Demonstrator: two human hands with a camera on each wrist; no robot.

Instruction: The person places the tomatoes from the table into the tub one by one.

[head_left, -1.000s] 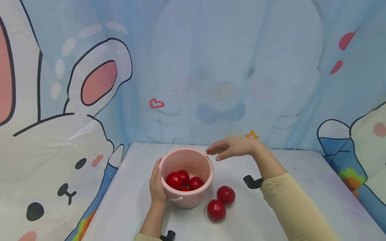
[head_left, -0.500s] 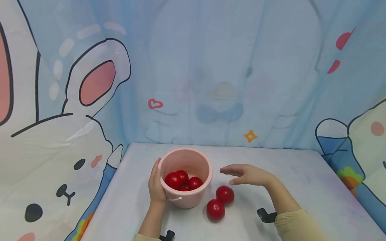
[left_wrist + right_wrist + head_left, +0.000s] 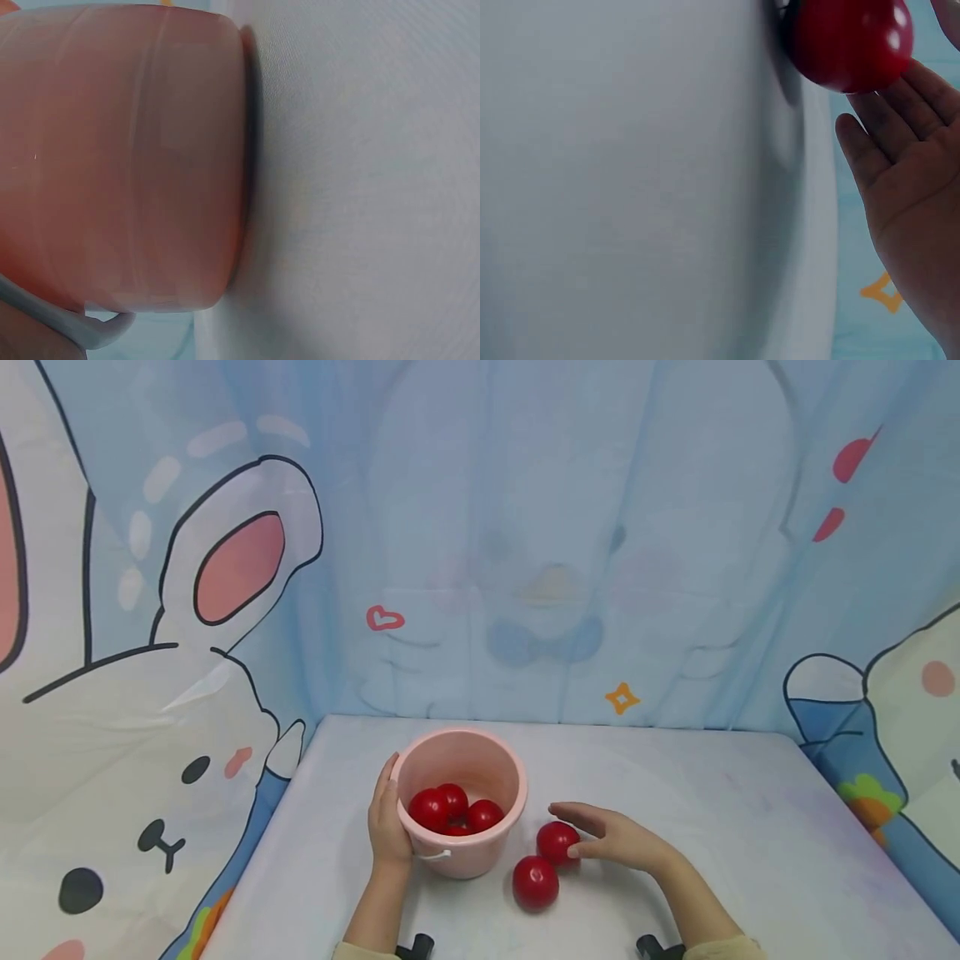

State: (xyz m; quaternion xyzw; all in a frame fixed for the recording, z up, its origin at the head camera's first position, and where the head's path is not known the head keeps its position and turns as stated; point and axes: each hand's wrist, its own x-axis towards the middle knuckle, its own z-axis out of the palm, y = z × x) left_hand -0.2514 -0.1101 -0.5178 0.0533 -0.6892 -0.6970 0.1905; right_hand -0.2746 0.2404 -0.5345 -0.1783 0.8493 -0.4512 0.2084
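Note:
A pink bucket [image 3: 465, 860] stands on the white-covered table, with several shiny red round fruits [image 3: 429, 810] inside. My left hand [image 3: 388, 827] holds the bucket's left side, fingers up along the rim. In the left wrist view the bucket wall [image 3: 120, 157] fills much of the frame, with the pale handle [image 3: 67, 319] at the lower left. Right of the bucket lie two more red fruits, a far one [image 3: 555, 842] and a nearer one [image 3: 536, 883]. My right hand [image 3: 618, 839] reaches around the far fruit with extended fingers, its thumb overlapping it.
The white tabletop [image 3: 750, 827] extends to both sides. A pale blue curtain [image 3: 555, 527] with cartoon figures hangs behind, and a rabbit print [image 3: 150, 760] covers the left side. Dark wrist mounts [image 3: 420, 947] show at the bottom edge.
My right hand has come down from beside the bucket's rim to the far loose fruit, first shifting right. The left hand and bucket have stayed put.

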